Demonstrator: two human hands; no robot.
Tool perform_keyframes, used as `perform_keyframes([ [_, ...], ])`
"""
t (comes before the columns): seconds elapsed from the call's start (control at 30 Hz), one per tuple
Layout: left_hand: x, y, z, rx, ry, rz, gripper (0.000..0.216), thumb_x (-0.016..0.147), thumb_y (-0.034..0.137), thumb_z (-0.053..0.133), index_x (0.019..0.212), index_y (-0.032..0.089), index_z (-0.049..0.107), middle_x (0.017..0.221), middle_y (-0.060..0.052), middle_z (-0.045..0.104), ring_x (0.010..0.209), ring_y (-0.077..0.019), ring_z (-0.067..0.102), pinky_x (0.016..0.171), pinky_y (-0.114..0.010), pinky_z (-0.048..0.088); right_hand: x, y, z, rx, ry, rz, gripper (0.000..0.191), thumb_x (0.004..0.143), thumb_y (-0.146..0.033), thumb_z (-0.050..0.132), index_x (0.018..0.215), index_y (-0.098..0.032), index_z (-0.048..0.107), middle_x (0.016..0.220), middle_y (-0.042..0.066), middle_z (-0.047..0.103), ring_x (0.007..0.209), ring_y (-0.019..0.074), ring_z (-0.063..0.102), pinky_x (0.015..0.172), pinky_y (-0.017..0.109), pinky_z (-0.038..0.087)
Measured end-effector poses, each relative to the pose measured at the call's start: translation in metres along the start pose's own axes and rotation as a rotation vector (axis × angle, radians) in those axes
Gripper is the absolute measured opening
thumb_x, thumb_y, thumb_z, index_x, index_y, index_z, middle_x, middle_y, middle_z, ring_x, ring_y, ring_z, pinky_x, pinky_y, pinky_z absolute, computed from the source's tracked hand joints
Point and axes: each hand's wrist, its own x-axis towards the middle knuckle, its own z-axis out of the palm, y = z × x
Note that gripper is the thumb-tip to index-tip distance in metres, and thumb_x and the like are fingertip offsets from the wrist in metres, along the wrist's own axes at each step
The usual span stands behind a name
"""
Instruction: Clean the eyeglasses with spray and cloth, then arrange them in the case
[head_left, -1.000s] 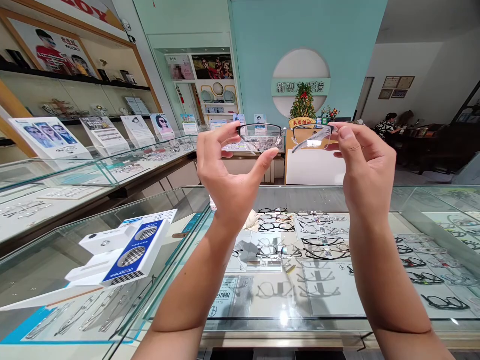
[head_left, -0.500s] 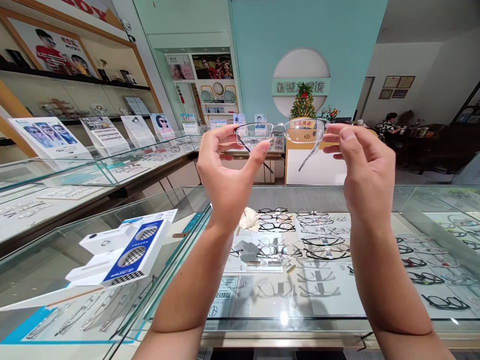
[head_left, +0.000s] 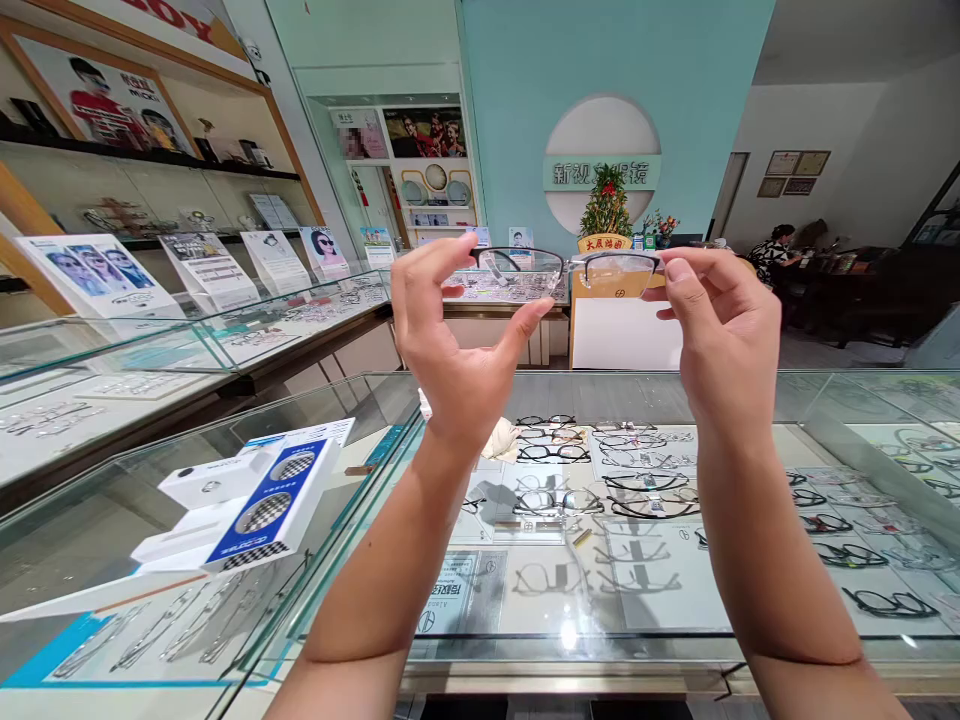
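A pair of eyeglasses (head_left: 619, 270) with dark upper rims and clear lenses is held up in front of me, above the glass counter. My left hand (head_left: 457, 330) has its fingertips at the left end of the frame. Its thumb is spread away from them, close under the left lens. On the other side, my right hand (head_left: 724, 335) pinches the right end of the frame between thumb and fingers. One temple shows behind the left lens; the other is mostly hidden.
Below my hands is a glass display counter (head_left: 547, 610) with several spectacle frames (head_left: 559, 502) inside. A blue-and-white box (head_left: 274, 510) sits at left. A cream cloth (head_left: 501, 440) lies by the frames. Farther back, a person (head_left: 780, 255) sits at right.
The eyeglasses have tilted, so their dark upper rims now show and the lenses look flatter. Both hands have shifted slightly, my right hand a little to the left.
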Motion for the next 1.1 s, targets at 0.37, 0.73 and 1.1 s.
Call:
perform_keyframes([
  [0.37, -0.002, -0.008, 0.007, -0.152, -0.009, -0.07, 0.076, 0.087, 0.073, 0.085, 0.151, 0.04, 0.059, 0.162, -0.005, 0.058, 0.158, -0.0358, 0.05, 0.118, -0.049, 0.053, 0.0, -0.005, -0.001, 0.084, 0.041, 0.003, 0.025, 0.1, -0.049, 0.081, 0.097, -0.025, 0.078, 0.091, 0.002, 0.076, 0.087, 0.0188, 0.074, 0.081, 0.036, 0.061],
  [0.73, -0.001, 0.001, 0.007, -0.18, 0.01, -0.061, 0.073, 0.086, 0.072, 0.087, 0.146, 0.039, 0.062, 0.154, -0.006, 0.06, 0.146, -0.0351, 0.06, 0.119, -0.05, 0.052, 0.005, 0.003, -0.006, 0.263, -0.033, 0.121, 0.022, 0.099, -0.048, 0.081, 0.095, -0.028, 0.074, 0.088, 0.0, 0.071, 0.08, 0.0162, 0.072, 0.076, 0.034, 0.06],
  [1.1, -0.003, -0.001, 0.012, -0.118, 0.024, 0.032, 0.068, 0.091, 0.068, 0.085, 0.146, 0.037, 0.062, 0.146, -0.007, 0.064, 0.141, -0.0322, 0.063, 0.121, -0.051, 0.052, 0.007, 0.008, -0.004, 0.3, -0.025, 0.145, 0.016, 0.1, -0.046, 0.078, 0.104, -0.03, 0.075, 0.096, 0.0, 0.071, 0.082, 0.016, 0.071, 0.077, 0.034, 0.059],
])
